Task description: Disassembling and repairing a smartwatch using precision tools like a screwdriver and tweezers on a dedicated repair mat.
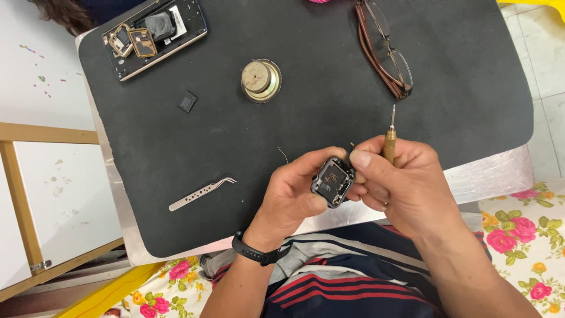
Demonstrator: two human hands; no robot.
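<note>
Near the desk's front edge: left hand clamped around small black watch case, open side up. Right hand pinching the case too, screwdriver tucked in, tip up. Risk, judged: tiny parts dropping off the edge; tip scratching.

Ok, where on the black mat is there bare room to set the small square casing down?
Bare mat lies right of the glasses, and between the tweezers and round metal part. Crowded: top left by the opened phone, and around both hands, left hand, right hand.
</note>
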